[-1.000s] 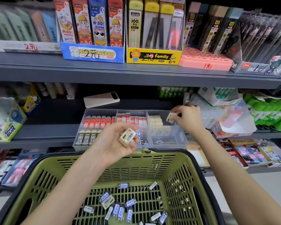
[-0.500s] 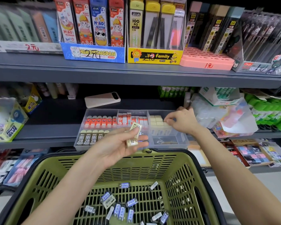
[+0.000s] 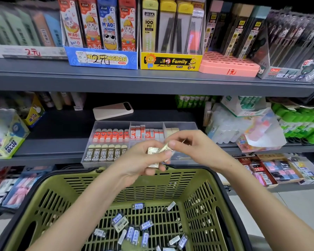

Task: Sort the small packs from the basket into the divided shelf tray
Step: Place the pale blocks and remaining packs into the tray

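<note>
My left hand (image 3: pixel 141 160) holds a few small cream packs (image 3: pixel 152 157) above the far rim of the green basket (image 3: pixel 49 192). My right hand (image 3: pixel 190 145) has come to meet it and pinches the top cream pack (image 3: pixel 164 147) between thumb and forefinger. Behind the hands, the clear divided tray (image 3: pixel 114 124) sits on the middle shelf, with orange packs at the back left, 2B packs (image 3: pixel 102 154) at the front left, red-white packs in the middle and cream packs at the right. Several blue-labelled packs (image 3: pixel 132 232) lie on the basket floor.
A pale phone-like device (image 3: pixel 112 110) lies on the shelf behind the tray. A glue box (image 3: pixel 6 138) stands at the left and a clear bag of items (image 3: pixel 257 134) at the right. Boxes of lead refills line the upper shelf (image 3: pixel 152 81).
My right hand left the tray's right compartment and moved down-left to my left hand. It now pinches a cream pack there. The left hand rose slightly toward the tray.
</note>
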Action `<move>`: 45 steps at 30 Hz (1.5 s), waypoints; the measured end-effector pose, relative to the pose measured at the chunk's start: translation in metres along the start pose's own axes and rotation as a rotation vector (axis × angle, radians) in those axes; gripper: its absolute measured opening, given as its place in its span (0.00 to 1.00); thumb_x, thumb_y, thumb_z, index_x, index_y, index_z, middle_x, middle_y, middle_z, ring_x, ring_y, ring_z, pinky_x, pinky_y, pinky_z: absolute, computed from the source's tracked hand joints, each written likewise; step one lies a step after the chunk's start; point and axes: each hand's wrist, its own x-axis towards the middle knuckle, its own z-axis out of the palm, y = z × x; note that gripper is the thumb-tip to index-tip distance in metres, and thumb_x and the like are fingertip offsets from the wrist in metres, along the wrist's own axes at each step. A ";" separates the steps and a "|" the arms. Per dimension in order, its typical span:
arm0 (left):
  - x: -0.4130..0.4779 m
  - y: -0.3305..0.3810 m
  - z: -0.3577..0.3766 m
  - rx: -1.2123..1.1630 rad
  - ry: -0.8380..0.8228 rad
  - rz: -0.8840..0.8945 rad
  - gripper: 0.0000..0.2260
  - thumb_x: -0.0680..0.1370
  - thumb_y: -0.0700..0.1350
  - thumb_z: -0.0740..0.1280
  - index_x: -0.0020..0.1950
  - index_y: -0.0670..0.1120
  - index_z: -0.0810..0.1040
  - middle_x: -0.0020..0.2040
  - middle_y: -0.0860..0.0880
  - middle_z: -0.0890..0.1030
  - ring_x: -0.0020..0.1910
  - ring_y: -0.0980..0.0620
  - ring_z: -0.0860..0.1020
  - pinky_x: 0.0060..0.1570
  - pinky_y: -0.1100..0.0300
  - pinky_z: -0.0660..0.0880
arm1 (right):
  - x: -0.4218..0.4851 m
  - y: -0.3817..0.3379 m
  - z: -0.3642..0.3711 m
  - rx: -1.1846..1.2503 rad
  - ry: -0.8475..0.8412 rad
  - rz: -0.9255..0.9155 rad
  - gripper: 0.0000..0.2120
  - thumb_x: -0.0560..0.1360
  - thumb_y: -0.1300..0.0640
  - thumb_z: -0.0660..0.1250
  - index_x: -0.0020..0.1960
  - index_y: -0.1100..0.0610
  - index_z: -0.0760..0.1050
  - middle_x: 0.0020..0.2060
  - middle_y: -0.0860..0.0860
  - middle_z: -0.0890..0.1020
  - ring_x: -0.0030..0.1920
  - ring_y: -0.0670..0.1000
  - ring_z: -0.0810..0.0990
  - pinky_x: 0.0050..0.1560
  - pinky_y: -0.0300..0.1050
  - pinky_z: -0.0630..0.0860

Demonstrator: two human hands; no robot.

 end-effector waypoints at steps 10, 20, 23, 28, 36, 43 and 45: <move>0.001 -0.005 -0.012 -0.308 0.122 0.012 0.15 0.79 0.29 0.57 0.61 0.41 0.75 0.51 0.43 0.84 0.50 0.44 0.83 0.49 0.48 0.80 | 0.048 0.071 -0.053 -0.812 0.441 0.165 0.11 0.75 0.47 0.65 0.54 0.48 0.81 0.48 0.50 0.84 0.55 0.56 0.76 0.55 0.49 0.67; 0.000 -0.010 -0.017 -0.247 0.170 0.064 0.17 0.67 0.40 0.71 0.55 0.39 0.76 0.45 0.45 0.85 0.45 0.48 0.84 0.40 0.59 0.81 | 0.066 0.108 -0.032 -1.051 0.164 0.181 0.13 0.79 0.51 0.56 0.51 0.46 0.80 0.50 0.46 0.83 0.55 0.54 0.72 0.57 0.49 0.56; 0.000 -0.011 -0.017 -0.242 0.214 0.076 0.20 0.63 0.41 0.73 0.53 0.41 0.76 0.45 0.45 0.83 0.41 0.50 0.84 0.39 0.61 0.80 | 0.064 0.106 -0.036 -1.065 0.132 0.194 0.15 0.80 0.52 0.54 0.60 0.46 0.76 0.54 0.48 0.81 0.59 0.54 0.72 0.59 0.50 0.57; 0.000 -0.011 -0.015 -0.172 0.235 0.095 0.21 0.61 0.43 0.74 0.53 0.44 0.79 0.48 0.45 0.80 0.39 0.54 0.84 0.39 0.61 0.80 | 0.047 0.070 -0.021 -1.002 0.318 0.069 0.15 0.81 0.54 0.54 0.60 0.49 0.76 0.53 0.48 0.82 0.57 0.53 0.72 0.57 0.49 0.59; 0.001 -0.010 -0.010 0.047 0.162 0.152 0.15 0.62 0.48 0.75 0.47 0.45 0.84 0.43 0.46 0.86 0.39 0.52 0.83 0.37 0.66 0.78 | -0.005 -0.007 0.010 -0.078 0.051 -0.015 0.11 0.80 0.57 0.59 0.51 0.48 0.80 0.45 0.44 0.84 0.47 0.40 0.78 0.49 0.34 0.72; 0.009 -0.009 0.003 0.229 0.225 0.304 0.08 0.67 0.47 0.76 0.44 0.48 0.83 0.40 0.50 0.85 0.37 0.55 0.83 0.39 0.67 0.78 | -0.011 0.006 -0.004 0.037 0.051 0.011 0.06 0.74 0.57 0.68 0.48 0.46 0.80 0.42 0.45 0.84 0.43 0.44 0.80 0.46 0.39 0.76; 0.015 -0.012 0.003 0.452 0.295 0.394 0.06 0.70 0.48 0.74 0.46 0.52 0.81 0.42 0.57 0.84 0.42 0.63 0.80 0.43 0.72 0.75 | -0.003 0.020 -0.017 -0.027 0.196 0.004 0.07 0.74 0.58 0.69 0.45 0.46 0.79 0.39 0.43 0.83 0.40 0.40 0.78 0.44 0.37 0.74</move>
